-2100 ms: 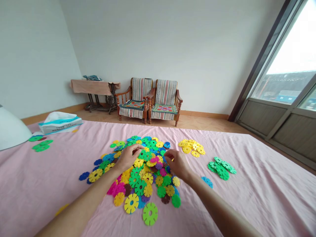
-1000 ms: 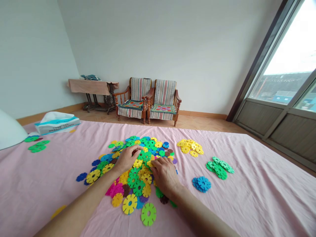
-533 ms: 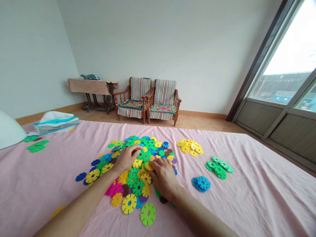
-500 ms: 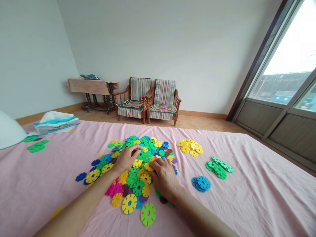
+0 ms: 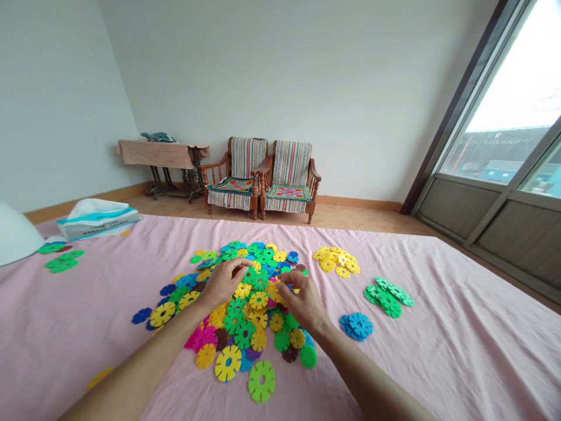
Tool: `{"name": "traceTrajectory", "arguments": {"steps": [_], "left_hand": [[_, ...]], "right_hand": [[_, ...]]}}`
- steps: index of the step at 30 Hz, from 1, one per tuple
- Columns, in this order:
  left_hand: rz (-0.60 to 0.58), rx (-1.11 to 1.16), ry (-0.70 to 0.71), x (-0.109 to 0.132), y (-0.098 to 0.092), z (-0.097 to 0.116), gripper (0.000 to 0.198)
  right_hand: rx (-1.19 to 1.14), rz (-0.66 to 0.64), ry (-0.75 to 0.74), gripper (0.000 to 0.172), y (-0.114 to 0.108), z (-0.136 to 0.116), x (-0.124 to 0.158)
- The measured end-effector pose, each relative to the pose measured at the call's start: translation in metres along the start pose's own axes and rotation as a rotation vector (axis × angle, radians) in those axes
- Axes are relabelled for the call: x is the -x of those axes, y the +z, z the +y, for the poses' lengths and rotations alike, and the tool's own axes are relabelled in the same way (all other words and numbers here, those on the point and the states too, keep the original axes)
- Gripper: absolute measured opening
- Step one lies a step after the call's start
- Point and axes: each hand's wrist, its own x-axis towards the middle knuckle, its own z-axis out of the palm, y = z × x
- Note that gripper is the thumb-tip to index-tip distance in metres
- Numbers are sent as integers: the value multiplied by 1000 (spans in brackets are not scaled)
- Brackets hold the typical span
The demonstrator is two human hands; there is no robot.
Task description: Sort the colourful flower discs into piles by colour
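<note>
The left hand [image 5: 222, 283] lies on the mixed pile of flower discs [image 5: 245, 327] in the middle of the pink sheet [image 5: 460, 339], fingertips bent onto a green piece; whether its grip has closed on it I cannot tell. The right hand [image 5: 305, 302] hovers just over the pile's right side, fingers curled inward (a sliver of yellow shows there), its grip likewise unclear. Further right lie a yellow heap [image 5: 336, 261], a green heap [image 5: 389, 292] and a blue heap [image 5: 357, 325].
</note>
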Motion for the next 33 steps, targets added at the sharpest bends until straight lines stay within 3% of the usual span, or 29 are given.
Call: {"name": "traceTrajectory", "arguments": {"steps": [4,11,17,21,24,28,30,33], "left_hand": [[-1,8,-11,-1,1,-2,24],[-1,1,-19,-1,1,-3,24],[-8,18,-21,0,0,-2,24],[5,12,-12,0,1,-3,24],[10,0,-4,-1,1,-3,23],[8,-4,8,0,0,0,24],[9,-3,6,0,0,1,24],[11,13,0,0,1,0,24]], "right_hand": [[60,129,78,22,-26,14,-20],[219,377,339,25,-95,79,-47],[253,422,443,28,-113,109,-45],[266,444,392,32,-110,98,-47],[248,381,294,29,-95,78,-47],[185,192,123,20,-56,38,-32],[167,9,-67,19,-34,18,-18],[280,-165,-281,19,-9,-7,3]]}}
